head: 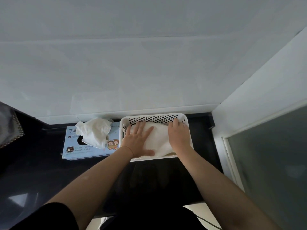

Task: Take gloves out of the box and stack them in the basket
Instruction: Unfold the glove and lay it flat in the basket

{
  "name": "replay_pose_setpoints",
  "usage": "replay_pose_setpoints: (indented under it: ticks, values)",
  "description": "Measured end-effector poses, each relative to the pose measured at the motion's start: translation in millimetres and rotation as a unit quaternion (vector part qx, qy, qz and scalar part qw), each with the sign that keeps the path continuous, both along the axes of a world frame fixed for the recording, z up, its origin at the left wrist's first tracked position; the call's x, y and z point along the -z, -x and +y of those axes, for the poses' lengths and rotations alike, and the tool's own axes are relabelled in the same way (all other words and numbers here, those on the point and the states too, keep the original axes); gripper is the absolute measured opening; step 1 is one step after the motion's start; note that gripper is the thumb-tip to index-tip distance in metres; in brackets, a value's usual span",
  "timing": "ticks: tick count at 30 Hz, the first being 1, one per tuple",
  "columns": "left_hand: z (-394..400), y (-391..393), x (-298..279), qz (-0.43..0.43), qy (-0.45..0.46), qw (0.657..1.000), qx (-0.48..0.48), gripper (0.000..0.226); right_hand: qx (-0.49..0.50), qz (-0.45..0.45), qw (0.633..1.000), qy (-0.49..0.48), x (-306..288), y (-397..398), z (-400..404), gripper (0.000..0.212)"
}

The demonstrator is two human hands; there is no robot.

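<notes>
Both hands sit inside the white perforated basket (154, 117), which stands on the dark counter (41, 166) close against the pale wall (149, 63); we see the left hand (138, 140) laid flat on the white gloves (159, 140) w/ fingers spread and straight, pressing down, thumb stretched toward the near rim; the right hand (178, 136) rests palm-down on the right part of the same pile, fingers reaching to the far perforated wall and bent a little at the tips; whether they hook anything there, we can't tell. The gloves fill most of the basket floor btwn the two hands, lying flat-ish. Just left of the basket, touching or nearly so, lies the light blue glove box (89, 150), marked XL, w/ a crumpled bunch of white gloves (94, 131) sticking up out of its top opening. At the right we see a frosted glass panel (269, 163) in a pale frame; at the far left edge, a dark object, too cut off to name.
</notes>
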State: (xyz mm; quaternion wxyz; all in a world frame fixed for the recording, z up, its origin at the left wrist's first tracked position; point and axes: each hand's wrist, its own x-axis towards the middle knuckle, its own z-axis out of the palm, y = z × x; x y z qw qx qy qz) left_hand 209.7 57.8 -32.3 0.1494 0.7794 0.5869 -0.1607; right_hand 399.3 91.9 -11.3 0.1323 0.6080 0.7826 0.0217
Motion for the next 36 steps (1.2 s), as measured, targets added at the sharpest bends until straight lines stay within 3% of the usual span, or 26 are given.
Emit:
replay_pose_setpoints:
  ticks: [5,9,11,15,18,20,24,31,34,36]
  values:
    - [-11,9,-16,-0.076,-0.081,0.993,-0.03,0.092,0.013,0.125,0.991,-0.046,-27,37,5,0.023]
    - [-15,51,-39,-0.155,-0.223,0.957,-0.104,0.061,-0.018,0.265,0.963,-0.055,-37,86,2,0.01]
    - [-17,84,-48,-0.148,-0.257,0.942,-0.155,0.052,-0.024,0.301,0.952,-0.041,-37,115,-7,0.012]
    - [-25,144,-58,-0.101,-0.198,0.943,-0.249,0.056,-0.03,0.353,0.935,0.01,-37,164,-28,0.019]
    - [-28,175,-59,-0.097,-0.132,0.947,-0.278,0.033,-0.033,0.331,0.94,0.08,-33,195,-42,0.013]
    - [-32,190,-63,-0.138,-0.124,0.938,-0.294,0.023,-0.05,0.283,0.949,0.127,-30,211,-50,0.019]
    - [-36,202,-77,-0.253,-0.092,0.905,-0.329,0.029,-0.02,0.247,0.959,0.136,-23,226,-63,0.031]
    - [-33,231,-89,-0.279,-0.059,0.896,-0.339,0.036,0.069,0.354,0.921,0.148,-43,247,-63,0.015]
    - [-33,240,-87,-0.303,-0.084,0.887,-0.339,0.03,0.057,0.367,0.919,0.131,-69,250,-59,0.024]
    - [-34,238,-91,-0.362,-0.12,0.865,-0.326,0.03,0.066,0.394,0.91,0.106,-86,252,-55,0.026]
